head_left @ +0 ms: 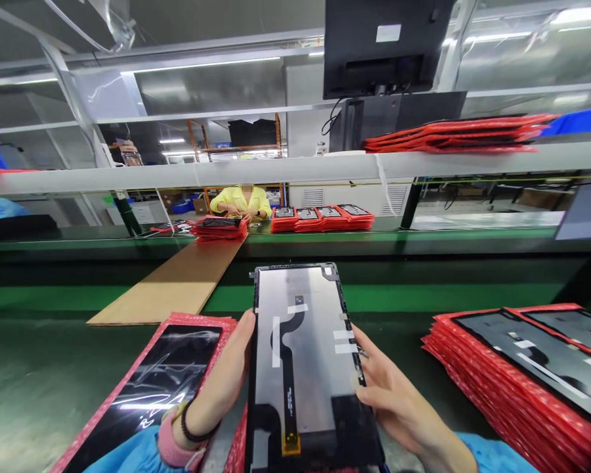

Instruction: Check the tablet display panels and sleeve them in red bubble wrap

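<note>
Between my two hands is a tablet screen panel (315, 368), tilted up with its silver back facing me. A black ribbon cable and strips of white tape run across that back. My left hand (231, 368) grips its left edge, and my right hand (391, 387) grips the right edge with the thumb on the rim. Left of my left wrist lies another screen (177, 361), black face up under wrinkled clear film, on a red bubble-wrap sleeve (128, 378). Part of more red bubble wrap shows beneath the held panel.
Stacked screens in red bubble wrap (512, 381) stand at the right. A brown board (172, 282) bridges toward the far bench, where a person in yellow (246, 200) works beside red stacks (320, 220). A shelf rail (256, 172) crosses ahead, below a monitor (387, 49).
</note>
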A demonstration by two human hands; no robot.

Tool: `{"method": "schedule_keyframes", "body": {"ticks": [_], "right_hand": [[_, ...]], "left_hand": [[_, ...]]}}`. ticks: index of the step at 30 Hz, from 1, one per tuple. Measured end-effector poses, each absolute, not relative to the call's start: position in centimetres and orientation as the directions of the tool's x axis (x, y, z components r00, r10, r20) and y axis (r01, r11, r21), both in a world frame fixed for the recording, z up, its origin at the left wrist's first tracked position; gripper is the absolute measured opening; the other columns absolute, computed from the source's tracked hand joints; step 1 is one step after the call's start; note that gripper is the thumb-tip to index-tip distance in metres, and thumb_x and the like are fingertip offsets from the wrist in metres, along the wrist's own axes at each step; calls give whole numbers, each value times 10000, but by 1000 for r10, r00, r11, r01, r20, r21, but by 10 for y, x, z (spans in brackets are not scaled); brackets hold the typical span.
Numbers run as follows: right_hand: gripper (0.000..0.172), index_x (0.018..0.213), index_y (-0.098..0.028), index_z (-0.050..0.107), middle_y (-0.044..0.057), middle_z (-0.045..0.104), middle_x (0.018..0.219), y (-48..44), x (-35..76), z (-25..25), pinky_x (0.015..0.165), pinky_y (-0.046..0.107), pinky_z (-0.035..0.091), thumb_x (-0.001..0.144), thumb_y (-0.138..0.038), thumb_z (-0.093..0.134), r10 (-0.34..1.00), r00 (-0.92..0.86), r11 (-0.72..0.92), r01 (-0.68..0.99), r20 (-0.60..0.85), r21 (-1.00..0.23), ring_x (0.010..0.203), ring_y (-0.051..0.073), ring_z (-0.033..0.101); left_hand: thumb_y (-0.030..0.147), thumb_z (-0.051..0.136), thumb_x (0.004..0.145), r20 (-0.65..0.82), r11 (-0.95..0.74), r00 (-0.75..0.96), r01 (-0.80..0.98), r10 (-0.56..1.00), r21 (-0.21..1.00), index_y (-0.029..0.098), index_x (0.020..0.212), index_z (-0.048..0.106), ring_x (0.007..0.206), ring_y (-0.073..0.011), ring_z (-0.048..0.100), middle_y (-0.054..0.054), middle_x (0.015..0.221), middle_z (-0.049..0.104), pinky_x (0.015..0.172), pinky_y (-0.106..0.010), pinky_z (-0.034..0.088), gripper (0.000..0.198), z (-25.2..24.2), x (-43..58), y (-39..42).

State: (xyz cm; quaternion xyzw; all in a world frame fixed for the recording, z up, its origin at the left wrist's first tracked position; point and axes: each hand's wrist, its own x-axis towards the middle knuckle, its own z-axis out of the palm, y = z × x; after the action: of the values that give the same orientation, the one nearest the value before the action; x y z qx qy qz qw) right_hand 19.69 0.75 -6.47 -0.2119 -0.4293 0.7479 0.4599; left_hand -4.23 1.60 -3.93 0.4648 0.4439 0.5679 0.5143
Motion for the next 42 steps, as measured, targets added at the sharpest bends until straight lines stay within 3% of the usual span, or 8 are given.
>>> {"method": "schedule_keyframes", "body": {"ticks": [3,6,12,21,26,32,37,42], "right_hand": [[808,1332,-333,449,42,647,1203,8,196,-50,852,331,488,601,-183,759,886,-453,-165,-502,95,-849,1078,245,622],[845,1366,-338,404,45,638,1218,6,196,-36,898,362,470,612,-224,768,882,-453,-130,-501,131,-856,1107,257,603],[842,1399,-329,350,35,614,1247,-7,194,-14,1024,374,353,670,-186,745,821,-534,-134,-525,203,-841,1176,223,548],[813,1337,-263,472,43,640,1210,-7,180,-8,878,293,444,570,-28,605,762,-572,-201,-655,303,-729,1124,205,578],[754,1308,-279,519,41,633,1225,-3,175,-12,889,307,445,598,-37,599,771,-571,-162,-603,281,-781,1139,211,568],[498,1282,-392,526,-13,588,1300,0,175,-31,1080,349,297,830,-223,648,855,-462,-65,-548,237,-834,1245,179,484],[484,1329,-414,451,-45,496,1402,4,178,-34,1153,325,133,892,-263,596,838,-479,20,-448,259,-894,1348,128,348],[466,1294,-359,521,4,673,1163,8,179,-41,1015,340,388,849,-290,640,871,-433,-25,-510,231,-860,1109,180,589]], "left_hand": [[448,534,848,139,-155,-77,-255,987,954,266,1279,498,1227,-257,485,-3,1301,581,998,-339,403,469,-14,-32,10],[275,695,719,138,-165,-114,-278,984,946,318,1324,438,1131,-282,568,11,1213,641,868,-329,498,658,4,-29,4],[172,669,711,120,-142,-86,-315,989,938,273,1392,345,930,-241,670,-40,1082,698,717,-276,549,762,24,-26,-4],[233,772,602,165,-220,-195,-309,967,925,205,1380,378,954,-241,665,-53,1088,704,752,-232,538,873,9,-44,8],[292,792,563,165,-231,-277,-227,947,946,186,1367,403,944,-220,669,-25,1018,731,730,-180,529,900,0,-46,11],[335,802,537,192,-247,-316,-145,929,958,191,1423,316,892,-204,685,-8,985,742,711,-154,528,1022,-6,-45,12],[317,821,530,161,-242,-359,-194,919,951,221,1450,245,882,-168,690,31,1016,737,663,-110,524,1090,-5,-40,7],[305,830,532,147,-231,-341,-219,928,948,212,1431,290,850,-174,701,5,1049,729,677,-120,531,1053,-3,-36,3]]}}
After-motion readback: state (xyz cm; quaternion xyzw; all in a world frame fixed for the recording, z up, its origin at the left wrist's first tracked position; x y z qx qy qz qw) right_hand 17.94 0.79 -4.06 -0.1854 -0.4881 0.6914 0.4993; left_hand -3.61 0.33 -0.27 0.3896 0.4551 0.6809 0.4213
